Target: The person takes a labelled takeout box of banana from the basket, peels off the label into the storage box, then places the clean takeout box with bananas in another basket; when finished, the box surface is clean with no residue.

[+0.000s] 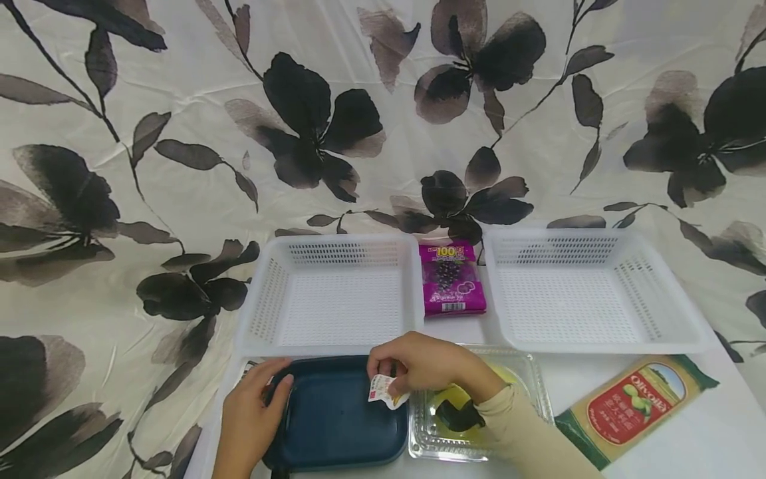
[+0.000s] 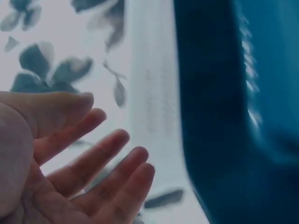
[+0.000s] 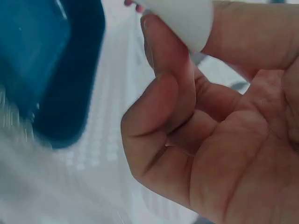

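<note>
A dark blue tray [image 1: 341, 416] lies at the front of the table. Beside its left rim is my left hand [image 1: 254, 416], fingers loosely spread; in the left wrist view that hand [image 2: 88, 168] holds nothing. My right hand [image 1: 427, 364] pinches a small white piece with red print [image 1: 383, 392], a label or packet, over the tray's right rim. In the right wrist view, the white piece [image 3: 184, 21] sits between thumb and index finger, its printed side mostly hidden. Under the right forearm stands a clear plastic box [image 1: 431, 446] with something yellow and a black piece showing.
Two white perforated baskets [image 1: 341, 349] [image 1: 604, 342] stand along the back. Between them lies a purple candy bag [image 1: 453, 279] with a grape picture. A green and tan Olivoila packet [image 1: 634, 406] lies at the front right. Floral cloth hangs behind.
</note>
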`<state>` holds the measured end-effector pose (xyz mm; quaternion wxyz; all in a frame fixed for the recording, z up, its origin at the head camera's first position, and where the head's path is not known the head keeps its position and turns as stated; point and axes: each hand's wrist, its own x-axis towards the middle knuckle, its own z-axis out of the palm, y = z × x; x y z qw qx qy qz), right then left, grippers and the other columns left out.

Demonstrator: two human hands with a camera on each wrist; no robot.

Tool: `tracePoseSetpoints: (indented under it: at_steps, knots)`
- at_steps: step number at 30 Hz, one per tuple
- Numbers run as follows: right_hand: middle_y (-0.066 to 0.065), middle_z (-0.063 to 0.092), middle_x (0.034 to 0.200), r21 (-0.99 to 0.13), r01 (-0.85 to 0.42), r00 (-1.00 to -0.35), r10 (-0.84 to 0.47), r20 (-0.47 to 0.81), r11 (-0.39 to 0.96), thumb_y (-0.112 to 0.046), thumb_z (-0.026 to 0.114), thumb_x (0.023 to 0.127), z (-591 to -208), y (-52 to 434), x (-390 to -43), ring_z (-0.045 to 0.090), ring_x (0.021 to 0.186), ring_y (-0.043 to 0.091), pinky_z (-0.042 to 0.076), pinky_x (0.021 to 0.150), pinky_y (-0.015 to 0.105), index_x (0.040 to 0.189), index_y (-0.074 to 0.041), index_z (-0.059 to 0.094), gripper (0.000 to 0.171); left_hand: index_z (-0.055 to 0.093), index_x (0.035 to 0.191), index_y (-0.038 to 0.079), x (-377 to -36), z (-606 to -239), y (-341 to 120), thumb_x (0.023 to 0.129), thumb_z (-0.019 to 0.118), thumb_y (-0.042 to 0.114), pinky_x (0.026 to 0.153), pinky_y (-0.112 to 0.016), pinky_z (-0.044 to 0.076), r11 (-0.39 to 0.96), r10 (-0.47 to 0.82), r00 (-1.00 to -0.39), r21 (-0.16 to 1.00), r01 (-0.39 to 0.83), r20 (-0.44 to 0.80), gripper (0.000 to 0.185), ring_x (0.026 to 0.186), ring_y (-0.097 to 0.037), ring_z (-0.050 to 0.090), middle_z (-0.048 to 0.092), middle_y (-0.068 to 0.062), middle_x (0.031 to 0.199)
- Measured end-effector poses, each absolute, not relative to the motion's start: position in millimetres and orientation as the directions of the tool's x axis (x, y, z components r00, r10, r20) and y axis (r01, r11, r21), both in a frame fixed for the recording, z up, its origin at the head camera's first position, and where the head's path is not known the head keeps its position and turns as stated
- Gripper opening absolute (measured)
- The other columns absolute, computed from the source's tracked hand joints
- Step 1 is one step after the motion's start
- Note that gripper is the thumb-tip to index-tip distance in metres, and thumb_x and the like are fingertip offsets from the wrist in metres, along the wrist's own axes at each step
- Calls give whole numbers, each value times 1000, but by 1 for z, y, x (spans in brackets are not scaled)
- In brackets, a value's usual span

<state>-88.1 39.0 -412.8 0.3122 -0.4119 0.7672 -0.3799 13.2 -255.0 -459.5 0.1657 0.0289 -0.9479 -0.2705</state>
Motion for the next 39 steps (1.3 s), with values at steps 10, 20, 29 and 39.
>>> tracePoseSetpoints:
  at_steps: [10,20,29,39]
  knots:
    - [-7,58,80,-824,-430,-408,-894,-188,369,3,80,83,-426,-9,-80,61,59,-3,57,59,17,96,-15,58,31,67,130,6,25,-485,-283,92,76,13,71,-35,63,832,-236,-959,543,-117,154,40,92,-30,74,70,-15,118]
    - [-11,66,81,-803,-433,-394,-888,-239,408,1,82,81,-442,-44,-79,62,61,-5,58,58,16,104,-15,74,29,45,153,10,27,-498,-300,99,67,16,85,-46,62,736,-203,-965,624,-262,-167,59,109,-37,71,62,-25,138]
    - [-16,67,78,-658,-581,-389,-874,-292,479,-6,85,78,-456,-77,-80,58,54,-6,49,58,9,100,-21,74,29,51,150,17,23,-506,-306,100,62,9,96,-41,59,667,-200,-958,688,-286,-205,51,121,-37,67,59,-20,145]
    - [-14,68,78,-671,-535,-357,-857,-371,513,4,79,80,-476,-100,-86,58,54,0,51,54,13,99,-22,76,32,52,149,19,20,-511,-307,101,61,9,98,-43,57,632,-208,-954,714,-300,-217,50,123,-36,66,57,-19,147]
